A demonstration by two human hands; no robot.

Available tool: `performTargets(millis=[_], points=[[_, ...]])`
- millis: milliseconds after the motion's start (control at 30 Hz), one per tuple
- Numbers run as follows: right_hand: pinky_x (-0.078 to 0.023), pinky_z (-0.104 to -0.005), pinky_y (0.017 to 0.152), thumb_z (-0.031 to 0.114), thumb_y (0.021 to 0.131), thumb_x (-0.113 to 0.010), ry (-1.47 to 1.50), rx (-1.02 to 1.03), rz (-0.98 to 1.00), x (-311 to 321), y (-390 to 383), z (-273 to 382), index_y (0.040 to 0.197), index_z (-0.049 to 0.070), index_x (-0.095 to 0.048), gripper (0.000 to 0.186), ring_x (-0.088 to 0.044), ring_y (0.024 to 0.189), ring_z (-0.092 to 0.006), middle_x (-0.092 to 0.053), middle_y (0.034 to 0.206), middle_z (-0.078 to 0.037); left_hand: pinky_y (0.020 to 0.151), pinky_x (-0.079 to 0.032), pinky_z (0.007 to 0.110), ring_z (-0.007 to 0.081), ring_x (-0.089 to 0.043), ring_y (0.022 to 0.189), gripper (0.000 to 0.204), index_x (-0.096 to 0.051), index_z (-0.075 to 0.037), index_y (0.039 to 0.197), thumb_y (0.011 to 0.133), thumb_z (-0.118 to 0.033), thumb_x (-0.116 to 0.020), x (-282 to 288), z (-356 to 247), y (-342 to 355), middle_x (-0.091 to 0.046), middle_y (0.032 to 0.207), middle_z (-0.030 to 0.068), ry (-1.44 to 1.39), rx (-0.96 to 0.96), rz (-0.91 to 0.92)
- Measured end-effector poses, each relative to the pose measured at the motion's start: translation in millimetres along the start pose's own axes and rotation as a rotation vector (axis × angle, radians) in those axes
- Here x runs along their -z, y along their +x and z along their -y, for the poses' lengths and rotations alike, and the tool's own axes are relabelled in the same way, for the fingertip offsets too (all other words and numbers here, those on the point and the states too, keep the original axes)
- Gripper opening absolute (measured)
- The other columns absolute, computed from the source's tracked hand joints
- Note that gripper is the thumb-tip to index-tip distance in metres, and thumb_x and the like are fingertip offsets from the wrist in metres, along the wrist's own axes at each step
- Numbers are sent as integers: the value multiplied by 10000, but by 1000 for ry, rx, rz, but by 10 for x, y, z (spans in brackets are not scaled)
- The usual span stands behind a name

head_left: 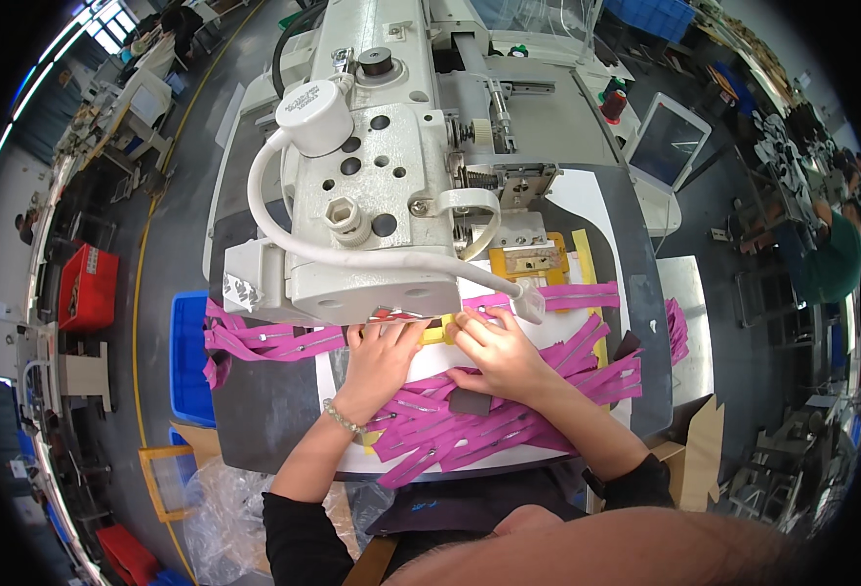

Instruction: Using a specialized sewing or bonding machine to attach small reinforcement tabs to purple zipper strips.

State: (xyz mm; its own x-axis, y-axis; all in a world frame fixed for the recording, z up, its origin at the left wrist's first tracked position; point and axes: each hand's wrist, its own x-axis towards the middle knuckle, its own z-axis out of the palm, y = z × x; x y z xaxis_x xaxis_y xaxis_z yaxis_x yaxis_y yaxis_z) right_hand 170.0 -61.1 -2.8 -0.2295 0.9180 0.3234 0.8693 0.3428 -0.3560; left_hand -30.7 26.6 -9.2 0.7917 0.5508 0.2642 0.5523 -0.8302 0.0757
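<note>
My left hand (pixel 384 356) lies flat on the white work plate (pixel 587 200) just under the head of the white sewing machine (pixel 372 156), fingers spread, pressing on a magenta strap piece (pixel 479 303) beside a yellow guide (pixel 434 334). My right hand (pixel 497 350) rests next to it, fingertips on the same magenta strap near the needle area. A heap of magenta straps (pixel 470 430) lies under and in front of both wrists. A bracelet sits on my left wrist.
More magenta straps (pixel 265 342) hang off the table's left side above a blue bin (pixel 188 356). A yellow clamp plate (pixel 528 259) sits behind the needle. A tablet screen (pixel 667 142) stands at right. Another person in green (pixel 831 259) sits far right.
</note>
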Motion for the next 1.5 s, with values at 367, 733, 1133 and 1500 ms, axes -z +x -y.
performTargets(millis=[367, 733, 1133, 1500], points=[[-386, -423, 940, 295, 707, -746, -26, 11, -53, -66, 23, -16, 1082, 58, -565, 479, -584, 1067, -222, -577, 1093, -92, 922, -321, 462, 232, -520, 1059, 351, -637, -188, 1177, 843, -295, -644, 24, 139, 45, -624, 1072, 17, -9, -5, 34], [-544, -369, 762, 299, 732, -704, 20, -46, 11, -91, 19, -82, 1044, 43, -547, 433, -612, 1041, -255, -559, 1173, -120, 850, -491, 353, 214, -617, 1036, 425, -654, -108, 1153, 844, -400, -668, 25, 650, 402, -660, 1141, 57, -658, 278, 563], [-550, -347, 813, 296, 767, -688, -14, -48, 80, -55, 33, -59, 1146, 48, -538, 478, -586, 1106, -266, -519, 1259, -117, 959, -473, 327, 156, -571, 1134, 548, -567, -115, 1290, 792, -264, -739, -335, 891, 312, -612, 1258, 14, -1029, 282, 521], [-550, -336, 821, 284, 755, -696, -15, -5, 23, -77, 48, -110, 1117, 36, -543, 464, -577, 1120, -267, -533, 1240, -124, 924, -464, 315, 164, -589, 1085, 549, -604, -153, 1257, 760, -318, -767, -108, 746, 344, -654, 1163, 32, -893, 258, 512]])
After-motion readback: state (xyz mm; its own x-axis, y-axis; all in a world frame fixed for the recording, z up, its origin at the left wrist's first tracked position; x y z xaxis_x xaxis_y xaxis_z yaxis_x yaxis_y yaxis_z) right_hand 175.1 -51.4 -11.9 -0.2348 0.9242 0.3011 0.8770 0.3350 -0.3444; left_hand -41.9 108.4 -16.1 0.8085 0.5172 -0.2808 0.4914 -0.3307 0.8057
